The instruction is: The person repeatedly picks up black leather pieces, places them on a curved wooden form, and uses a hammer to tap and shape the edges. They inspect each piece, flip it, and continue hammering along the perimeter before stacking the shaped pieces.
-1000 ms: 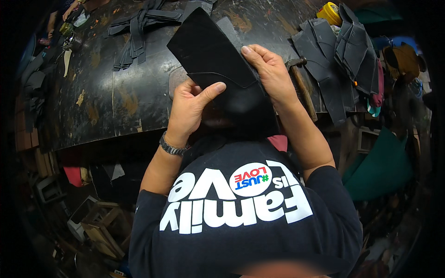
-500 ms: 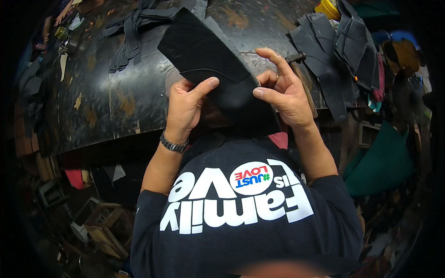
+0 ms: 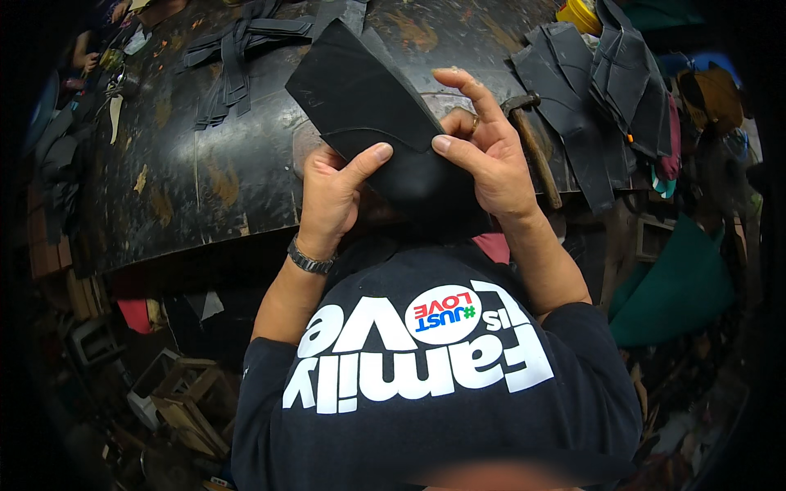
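A black leather piece [image 3: 360, 90] with a curved seam across it is held up between my hands over the table's near edge. My left hand [image 3: 336, 184] pinches its left side, thumb on top and the other fingers hidden beneath. On the right side, my right hand [image 3: 490, 155] grips the edge by the seam's end between thumb and bent fingers; its index finger sticks up off the leather. The lower part of the piece hangs toward my shirt. Just right of my right hand, a hammer [image 3: 536, 155] with a wooden handle lies on the table.
The dark, scuffed table [image 3: 176, 196] spans the far side. Black strips [image 3: 233, 65] lie at its back left, stacked black cut pieces [image 3: 565, 90] at the right. A yellow container [image 3: 580, 15] stands behind those. Green cloth [image 3: 679, 286] hangs at the right; a wooden stool [image 3: 188, 401] is low left. Another person's hand [image 3: 87, 61] shows far left.
My right hand has shifted left and slightly up along the leather, its thumb now nearer the left thumb. The piece has tilted a little, and more of the hammer shows.
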`<state>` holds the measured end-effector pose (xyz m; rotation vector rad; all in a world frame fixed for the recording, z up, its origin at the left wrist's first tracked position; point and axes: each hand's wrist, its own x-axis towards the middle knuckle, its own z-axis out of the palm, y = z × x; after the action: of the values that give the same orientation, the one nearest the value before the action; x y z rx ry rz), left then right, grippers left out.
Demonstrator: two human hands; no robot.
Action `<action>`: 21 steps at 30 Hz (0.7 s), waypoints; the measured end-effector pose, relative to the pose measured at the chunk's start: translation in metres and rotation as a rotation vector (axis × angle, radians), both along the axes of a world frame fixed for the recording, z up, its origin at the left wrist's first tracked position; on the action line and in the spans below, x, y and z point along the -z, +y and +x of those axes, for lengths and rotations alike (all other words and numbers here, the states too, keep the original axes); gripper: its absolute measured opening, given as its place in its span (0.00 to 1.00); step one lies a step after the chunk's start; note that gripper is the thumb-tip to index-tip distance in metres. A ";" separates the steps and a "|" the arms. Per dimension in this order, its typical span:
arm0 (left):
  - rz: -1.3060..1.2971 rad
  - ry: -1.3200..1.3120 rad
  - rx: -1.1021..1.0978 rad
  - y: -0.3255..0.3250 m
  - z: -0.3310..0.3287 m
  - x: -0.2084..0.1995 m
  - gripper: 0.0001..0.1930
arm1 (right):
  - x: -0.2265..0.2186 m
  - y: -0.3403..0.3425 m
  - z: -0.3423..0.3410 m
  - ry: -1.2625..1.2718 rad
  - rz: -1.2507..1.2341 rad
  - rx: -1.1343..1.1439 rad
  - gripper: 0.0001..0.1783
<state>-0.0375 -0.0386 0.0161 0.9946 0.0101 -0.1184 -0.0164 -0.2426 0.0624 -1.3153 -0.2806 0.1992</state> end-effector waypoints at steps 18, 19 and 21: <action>-0.028 -0.165 -0.106 0.042 0.045 -0.027 0.12 | -0.005 0.001 0.002 -0.016 -0.041 -0.091 0.41; -0.051 -0.177 -0.099 0.042 0.045 -0.027 0.11 | -0.007 0.001 0.004 -0.024 -0.049 -0.103 0.41; -0.039 -0.163 -0.101 0.042 0.044 -0.028 0.11 | -0.011 0.003 0.008 -0.044 -0.069 -0.112 0.41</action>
<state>0.0069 0.0029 0.0438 0.9603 -0.0910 0.0549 -0.0087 -0.2399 0.0738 -1.3747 -0.3886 0.2769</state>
